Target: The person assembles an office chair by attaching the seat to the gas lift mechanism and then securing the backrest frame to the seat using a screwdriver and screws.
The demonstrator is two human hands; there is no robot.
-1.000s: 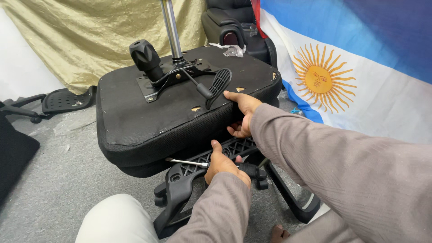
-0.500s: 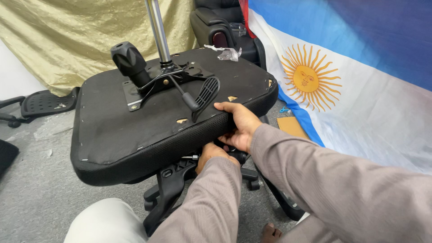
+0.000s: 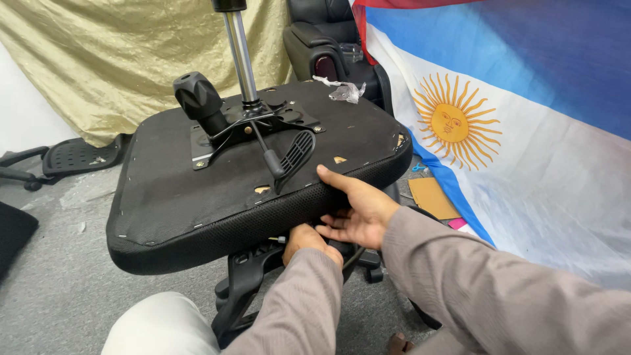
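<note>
An upturned black office chair seat (image 3: 197, 197) fills the middle of the view, its metal mechanism plate (image 3: 253, 125), black knob (image 3: 197, 98), paddle lever (image 3: 292, 154) and chrome gas cylinder (image 3: 240, 56) facing up. My right hand (image 3: 355, 207) grips the seat's near edge, thumb on top and fingers underneath. Just below that edge sits my left hand (image 3: 305, 240), closed around a thin tool whose tip (image 3: 277, 240) pokes out to the left. A black plastic chair frame (image 3: 243, 289) lies under the seat by my left hand.
A blue and white flag with a sun (image 3: 526, 131) hangs at the right, gold cloth (image 3: 98, 52) at the back left. A black leather chair (image 3: 322, 46) stands behind the seat. A perforated black chair part (image 3: 72, 154) and a cardboard piece (image 3: 430, 197) lie on the grey carpet.
The seat has come closer and swung a little to the left. My left hand has slid further under its near edge, hiding most of the thin tool. My right hand stays on the edge.
</note>
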